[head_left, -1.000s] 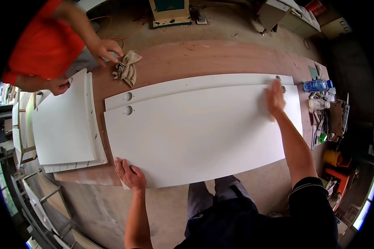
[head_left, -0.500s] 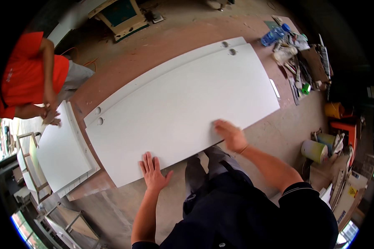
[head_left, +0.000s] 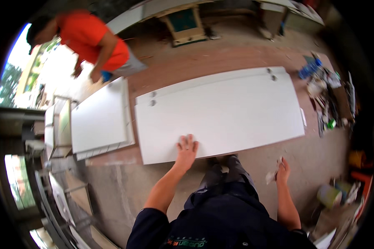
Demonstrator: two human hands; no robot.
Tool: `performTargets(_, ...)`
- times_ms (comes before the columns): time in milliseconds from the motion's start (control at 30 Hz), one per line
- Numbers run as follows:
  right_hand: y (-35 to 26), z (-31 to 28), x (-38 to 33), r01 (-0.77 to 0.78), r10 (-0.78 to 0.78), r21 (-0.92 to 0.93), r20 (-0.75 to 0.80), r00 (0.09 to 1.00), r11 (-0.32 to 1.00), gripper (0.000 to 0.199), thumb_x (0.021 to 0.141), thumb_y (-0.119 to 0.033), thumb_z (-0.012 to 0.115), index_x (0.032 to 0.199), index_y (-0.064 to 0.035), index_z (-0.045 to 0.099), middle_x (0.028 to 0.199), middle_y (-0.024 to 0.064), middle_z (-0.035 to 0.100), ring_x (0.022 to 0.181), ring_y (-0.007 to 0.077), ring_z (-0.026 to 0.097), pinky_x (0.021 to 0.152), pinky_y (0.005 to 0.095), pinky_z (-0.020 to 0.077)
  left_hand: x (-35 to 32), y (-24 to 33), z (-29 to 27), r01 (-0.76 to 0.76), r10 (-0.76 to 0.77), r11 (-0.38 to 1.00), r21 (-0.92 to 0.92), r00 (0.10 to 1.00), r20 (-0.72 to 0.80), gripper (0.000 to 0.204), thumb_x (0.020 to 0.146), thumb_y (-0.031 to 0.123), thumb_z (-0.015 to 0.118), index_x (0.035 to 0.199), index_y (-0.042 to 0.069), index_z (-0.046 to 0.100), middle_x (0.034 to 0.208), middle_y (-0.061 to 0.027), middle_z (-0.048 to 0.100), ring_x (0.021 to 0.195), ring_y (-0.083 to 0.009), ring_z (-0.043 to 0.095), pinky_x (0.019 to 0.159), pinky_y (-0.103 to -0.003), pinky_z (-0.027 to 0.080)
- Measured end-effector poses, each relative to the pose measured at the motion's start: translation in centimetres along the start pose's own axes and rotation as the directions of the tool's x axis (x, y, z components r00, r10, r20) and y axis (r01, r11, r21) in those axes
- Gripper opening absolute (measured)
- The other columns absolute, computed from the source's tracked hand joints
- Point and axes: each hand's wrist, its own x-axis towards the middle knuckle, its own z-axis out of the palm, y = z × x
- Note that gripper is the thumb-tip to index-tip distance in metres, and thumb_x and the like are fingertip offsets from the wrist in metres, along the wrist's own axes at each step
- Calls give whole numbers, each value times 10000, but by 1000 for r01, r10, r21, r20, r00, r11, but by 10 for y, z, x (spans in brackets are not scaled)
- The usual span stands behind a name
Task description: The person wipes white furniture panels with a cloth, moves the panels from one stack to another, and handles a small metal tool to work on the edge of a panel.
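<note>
Concrete floor (head_left: 120, 199) runs under your brown table (head_left: 216, 58), fading into the black fisheye rim. Across the tabletop before you lies a white panel (head_left: 220, 116), hiding all but the far strip of another panel (head_left: 212, 81). A co-worker (head_left: 97, 45) at upper left is motion-blurred, hands hard to read, behind stacked white boards (head_left: 99, 120). Your left hand (head_left: 187, 153) rests spread near the panel's near edge, gripping nothing. Your right hand (head_left: 283, 170) hangs clear of the panel, fingers loosely curled; beside them, a pale scrap (head_left: 271, 177) is too smeared to identify, and I cannot tell whether you grip it.
</note>
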Motion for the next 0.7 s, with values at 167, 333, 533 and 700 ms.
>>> performTargets(167, 21, 16, -1, 49, -52, 35, 111, 992, 998, 410, 914, 26, 456, 1317, 76, 511, 1251, 177, 595, 1133, 251, 586, 971, 327, 451, -28, -7, -49, -84, 86, 996, -42, 995, 44, 643, 787, 195, 649, 1357, 6, 417, 1480, -318, 257, 1287, -545, 355, 951, -630, 419)
performTargets(333, -2, 37, 4, -43, 17, 186, 136, 991, 982, 435, 903, -10, 486, 1329, 78, 494, 1230, 193, 600, 1122, 262, 589, 978, 327, 441, -77, -29, -147, -152, 152, 946, -286, 988, -24, 551, 735, 97, 648, 1258, 1, 501, 1399, -281, 416, 1215, -431, 512, 949, -475, 497)
performTargets(533, -4, 43, 23, 110, -141, 144, 230, 963, 983, 462, 868, -51, 538, 1316, 63, 523, 1179, 164, 627, 1091, 221, 590, 954, 305, 437, -73, -107, -272, -22, -105, 833, -553, 975, -197, 300, 758, 61, 641, 1053, 6, 653, 1040, -178, 683, 902, -332, 671, 764, -389, 544)
performTargets(700, -17, 54, 7, 153, -154, 21, 218, 964, 988, 425, 866, -17, 504, 1278, 73, 557, 1161, 136, 640, 1067, 188, 596, 943, 276, 433, -12, -185, -210, 192, -430, 683, -705, 886, -175, 308, 798, 159, 711, 1067, 12, 674, 1002, -164, 691, 875, -318, 682, 767, -372, 518)
